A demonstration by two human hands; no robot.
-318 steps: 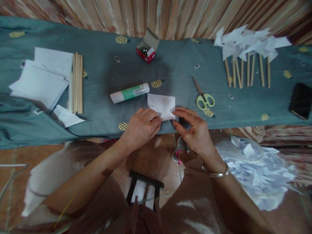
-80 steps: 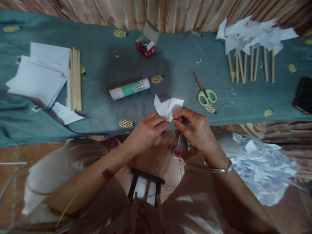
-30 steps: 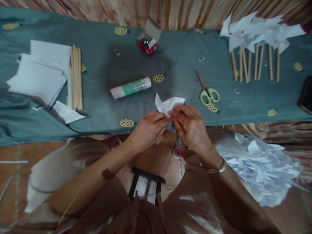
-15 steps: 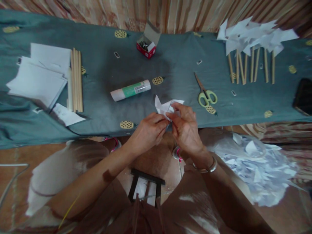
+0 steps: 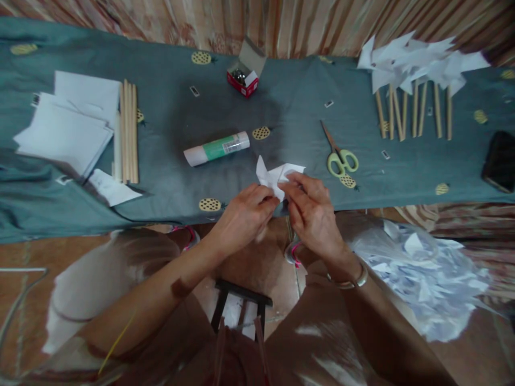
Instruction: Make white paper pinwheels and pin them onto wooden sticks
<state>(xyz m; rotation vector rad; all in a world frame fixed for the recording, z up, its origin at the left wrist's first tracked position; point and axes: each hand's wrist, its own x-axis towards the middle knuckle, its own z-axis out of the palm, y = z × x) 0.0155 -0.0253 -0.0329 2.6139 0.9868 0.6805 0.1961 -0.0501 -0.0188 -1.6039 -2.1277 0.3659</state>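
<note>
A white paper pinwheel [image 5: 274, 176], its corners partly folded, is held at the table's near edge. My left hand [image 5: 248, 214] pinches its lower left side between thumb and fingers. On its right side, my right hand [image 5: 314, 212] has its fingers closed against the folds; the fingertips cover part of the paper. Beyond the hands lies a white and green glue stick [image 5: 217, 148]. Green-handled scissors [image 5: 340, 155] rest to the right, with the blades pointing away. An open red box [image 5: 243, 80] of small shiny metal pieces sits farther back.
Stacked white paper sheets [image 5: 64, 128] and several wooden sticks [image 5: 129, 134] lie at the left. Finished paper pinwheels on sticks [image 5: 418, 64] lie at the back right, near a black phone [image 5: 499, 161]. A plastic bag of paper scraps [image 5: 426, 279] stands below the table's right side.
My right hand has shifted slightly right and its fingers have moved on the paper's folds. My left hand keeps its pinch in nearly the same place.
</note>
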